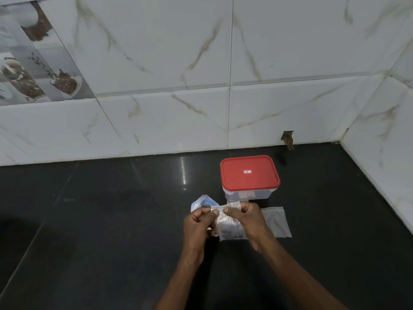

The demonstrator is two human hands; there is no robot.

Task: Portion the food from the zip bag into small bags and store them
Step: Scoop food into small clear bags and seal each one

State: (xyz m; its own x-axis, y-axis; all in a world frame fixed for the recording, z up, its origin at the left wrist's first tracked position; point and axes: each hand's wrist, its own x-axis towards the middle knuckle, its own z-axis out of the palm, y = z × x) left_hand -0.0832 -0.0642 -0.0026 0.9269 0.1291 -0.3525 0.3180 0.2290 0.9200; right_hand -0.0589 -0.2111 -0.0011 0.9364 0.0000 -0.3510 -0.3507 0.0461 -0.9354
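My left hand (199, 224) and my right hand (248, 222) pinch the top edge of a small clear bag (230, 229) held just above the black counter (111, 220). Dark food shows at the bottom of that bag. Behind my left hand lies a crumpled clear zip bag with blue print (202, 203), partly hidden. To the right of my right hand another small clear bag (277, 222) lies flat on the counter. A clear plastic box with a red lid (249, 174) stands shut just behind my hands.
White marble-look tiled walls (201, 86) close the counter at the back and on the right, meeting in a corner at the far right. A small hole in the wall (288, 137) sits near the counter behind the box.
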